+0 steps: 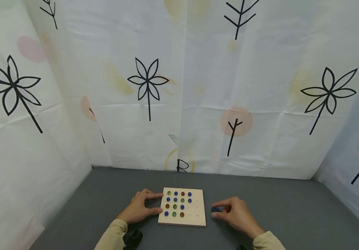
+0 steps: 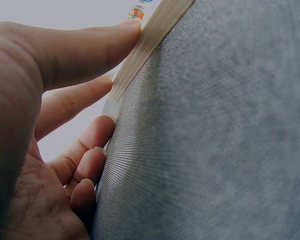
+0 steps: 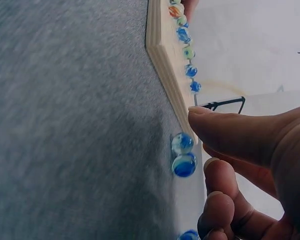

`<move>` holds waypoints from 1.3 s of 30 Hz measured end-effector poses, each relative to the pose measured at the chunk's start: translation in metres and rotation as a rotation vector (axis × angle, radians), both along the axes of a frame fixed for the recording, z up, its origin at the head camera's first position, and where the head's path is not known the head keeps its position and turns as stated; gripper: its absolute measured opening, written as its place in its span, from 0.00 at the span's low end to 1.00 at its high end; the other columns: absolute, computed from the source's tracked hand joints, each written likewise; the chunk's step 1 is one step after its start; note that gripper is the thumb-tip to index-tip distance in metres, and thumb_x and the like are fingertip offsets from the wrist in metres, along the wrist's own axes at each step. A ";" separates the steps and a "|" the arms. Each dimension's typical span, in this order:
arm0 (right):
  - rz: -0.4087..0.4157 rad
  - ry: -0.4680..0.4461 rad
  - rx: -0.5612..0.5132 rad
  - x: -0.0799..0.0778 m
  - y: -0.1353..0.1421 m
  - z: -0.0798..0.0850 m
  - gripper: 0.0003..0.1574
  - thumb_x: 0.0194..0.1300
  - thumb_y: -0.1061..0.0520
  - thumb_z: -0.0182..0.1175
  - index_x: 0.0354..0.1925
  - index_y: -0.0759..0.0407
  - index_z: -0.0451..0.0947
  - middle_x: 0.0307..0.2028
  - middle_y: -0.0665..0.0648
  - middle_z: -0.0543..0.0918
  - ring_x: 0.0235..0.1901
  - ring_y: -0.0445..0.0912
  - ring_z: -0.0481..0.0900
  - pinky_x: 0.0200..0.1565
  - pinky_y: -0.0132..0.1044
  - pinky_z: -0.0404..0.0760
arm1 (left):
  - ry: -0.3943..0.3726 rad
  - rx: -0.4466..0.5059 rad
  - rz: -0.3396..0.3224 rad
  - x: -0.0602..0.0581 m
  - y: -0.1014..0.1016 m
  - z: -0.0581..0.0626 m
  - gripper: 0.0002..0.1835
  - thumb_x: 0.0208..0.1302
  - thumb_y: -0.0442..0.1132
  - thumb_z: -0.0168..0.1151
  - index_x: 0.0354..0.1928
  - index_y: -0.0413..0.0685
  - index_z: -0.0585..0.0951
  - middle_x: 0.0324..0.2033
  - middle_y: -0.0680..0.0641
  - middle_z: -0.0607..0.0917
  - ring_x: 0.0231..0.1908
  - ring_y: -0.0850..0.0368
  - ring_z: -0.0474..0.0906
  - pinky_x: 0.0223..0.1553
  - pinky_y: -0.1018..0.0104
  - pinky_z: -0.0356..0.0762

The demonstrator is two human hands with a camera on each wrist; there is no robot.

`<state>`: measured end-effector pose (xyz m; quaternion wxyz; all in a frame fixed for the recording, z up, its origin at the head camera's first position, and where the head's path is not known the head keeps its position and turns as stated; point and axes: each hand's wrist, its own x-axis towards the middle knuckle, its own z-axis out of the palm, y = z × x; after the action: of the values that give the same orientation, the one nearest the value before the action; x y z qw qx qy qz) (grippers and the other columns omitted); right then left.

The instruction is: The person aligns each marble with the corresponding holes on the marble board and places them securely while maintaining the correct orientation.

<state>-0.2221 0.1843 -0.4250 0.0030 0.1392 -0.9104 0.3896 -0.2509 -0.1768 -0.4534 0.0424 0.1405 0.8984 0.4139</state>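
Observation:
A pale wooden board (image 1: 195, 221) lies on the grey table, with rows of small round hollows. Blue, green and amber glass marbles (image 1: 182, 207) sit in its left and middle columns. Along the board's left edge, my left hand (image 1: 138, 207) touches the wood with a straight thumb and index finger, spread apart. Right of the board, my right hand (image 1: 236, 213) is low over the table, its thumb and index finger apart around several blue marbles (image 1: 215, 209). In the right wrist view two blue marbles (image 3: 184, 164) rest side by side near the thumb; another is partly hidden below the curled fingers.
The grey tabletop (image 1: 291, 205) stretches out around the board. White patterned cloth (image 1: 198, 86) hangs behind the table and on both sides. Bare hollows (image 1: 197, 208) show in the board's right-hand column. A dark strap-like object (image 1: 132, 239) is by the left wrist.

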 end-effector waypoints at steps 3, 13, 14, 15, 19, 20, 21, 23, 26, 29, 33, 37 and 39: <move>-0.018 0.001 0.000 0.002 0.004 -0.001 0.16 0.55 0.53 0.78 0.42 0.56 0.91 0.17 0.47 0.75 0.16 0.39 0.67 0.20 0.31 0.65 | -0.001 -0.002 0.001 0.000 0.000 0.000 0.29 0.59 0.55 0.75 0.63 0.61 0.84 0.48 0.52 0.75 0.52 0.49 0.65 0.53 0.38 0.63; -0.031 0.003 -0.012 0.005 0.011 -0.004 0.17 0.54 0.54 0.79 0.43 0.57 0.91 0.17 0.47 0.75 0.17 0.39 0.68 0.20 0.32 0.65 | 0.001 -0.002 0.003 0.000 0.000 0.000 0.29 0.58 0.55 0.76 0.62 0.60 0.84 0.48 0.51 0.75 0.53 0.48 0.66 0.54 0.36 0.62; -0.033 -0.001 -0.013 0.005 0.011 -0.004 0.17 0.54 0.54 0.79 0.43 0.57 0.91 0.17 0.47 0.75 0.16 0.39 0.68 0.20 0.32 0.65 | 0.000 -0.002 0.002 0.000 0.000 0.000 0.29 0.58 0.55 0.76 0.62 0.60 0.84 0.49 0.51 0.75 0.53 0.47 0.66 0.54 0.35 0.62; -0.039 -0.005 -0.013 0.004 0.011 -0.004 0.17 0.54 0.54 0.79 0.43 0.57 0.91 0.17 0.47 0.75 0.16 0.39 0.68 0.20 0.32 0.65 | 0.000 -0.003 0.002 0.000 0.000 0.000 0.29 0.58 0.55 0.76 0.62 0.60 0.84 0.49 0.51 0.76 0.54 0.47 0.66 0.54 0.35 0.62; -0.075 -0.033 -0.001 0.003 0.010 -0.003 0.16 0.53 0.55 0.79 0.42 0.56 0.91 0.16 0.48 0.75 0.17 0.41 0.69 0.20 0.32 0.65 | 0.000 -0.004 -0.002 0.002 0.000 0.002 0.29 0.59 0.55 0.76 0.63 0.60 0.84 0.49 0.51 0.75 0.53 0.48 0.66 0.53 0.36 0.63; -0.084 -0.041 0.004 0.003 0.010 -0.003 0.15 0.53 0.56 0.79 0.41 0.55 0.91 0.16 0.48 0.75 0.17 0.42 0.69 0.20 0.32 0.65 | 0.002 -0.003 -0.003 0.002 0.000 0.002 0.29 0.59 0.55 0.76 0.63 0.59 0.83 0.48 0.51 0.75 0.53 0.48 0.66 0.53 0.36 0.64; -0.090 -0.042 0.007 0.003 0.010 -0.003 0.14 0.52 0.56 0.79 0.40 0.55 0.91 0.16 0.48 0.75 0.17 0.42 0.69 0.19 0.32 0.65 | 0.003 -0.002 -0.005 0.002 0.000 0.003 0.29 0.59 0.55 0.76 0.63 0.59 0.83 0.48 0.51 0.76 0.53 0.48 0.66 0.53 0.37 0.64; -0.091 -0.044 0.010 0.003 0.010 -0.003 0.13 0.52 0.56 0.79 0.39 0.55 0.91 0.16 0.48 0.75 0.17 0.42 0.69 0.19 0.32 0.65 | 0.002 -0.003 -0.006 0.002 0.000 0.003 0.29 0.59 0.55 0.75 0.63 0.59 0.83 0.48 0.51 0.75 0.53 0.48 0.66 0.53 0.37 0.64; -0.081 -0.042 0.016 0.003 0.011 -0.004 0.13 0.52 0.56 0.79 0.38 0.54 0.91 0.16 0.48 0.75 0.17 0.42 0.69 0.19 0.32 0.64 | 0.001 -0.006 -0.007 0.002 0.000 0.003 0.29 0.59 0.55 0.75 0.63 0.59 0.83 0.48 0.51 0.75 0.52 0.48 0.66 0.52 0.38 0.64; -0.072 -0.050 0.025 0.003 0.012 -0.005 0.12 0.52 0.56 0.79 0.37 0.54 0.92 0.16 0.48 0.75 0.17 0.41 0.69 0.19 0.31 0.63 | 0.000 -0.007 -0.008 0.002 0.000 0.003 0.29 0.59 0.55 0.75 0.63 0.59 0.83 0.48 0.51 0.75 0.51 0.49 0.66 0.52 0.38 0.64; -0.064 -0.054 0.034 0.004 0.012 -0.007 0.12 0.52 0.56 0.79 0.37 0.54 0.92 0.16 0.47 0.75 0.17 0.41 0.69 0.20 0.31 0.63 | 0.002 -0.001 -0.011 0.002 0.000 0.002 0.29 0.59 0.55 0.75 0.63 0.59 0.83 0.49 0.50 0.75 0.52 0.48 0.66 0.52 0.37 0.64; -0.050 -0.043 0.026 0.004 0.013 -0.007 0.11 0.53 0.55 0.79 0.37 0.55 0.92 0.16 0.47 0.75 0.17 0.41 0.69 0.20 0.31 0.64 | 0.000 -0.001 -0.005 0.002 0.000 0.002 0.29 0.59 0.55 0.76 0.63 0.59 0.83 0.49 0.50 0.75 0.54 0.47 0.66 0.53 0.35 0.64; -0.044 -0.040 0.022 0.004 0.013 -0.007 0.11 0.53 0.55 0.79 0.37 0.55 0.92 0.16 0.47 0.75 0.17 0.41 0.69 0.20 0.32 0.64 | 0.000 -0.008 0.001 0.002 0.001 0.002 0.29 0.59 0.55 0.76 0.63 0.59 0.84 0.49 0.50 0.76 0.54 0.47 0.66 0.53 0.36 0.64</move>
<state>-0.2177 0.1977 -0.4322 -0.0080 0.1116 -0.9173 0.3822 -0.2492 -0.1759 -0.4509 0.0429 0.1400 0.9002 0.4102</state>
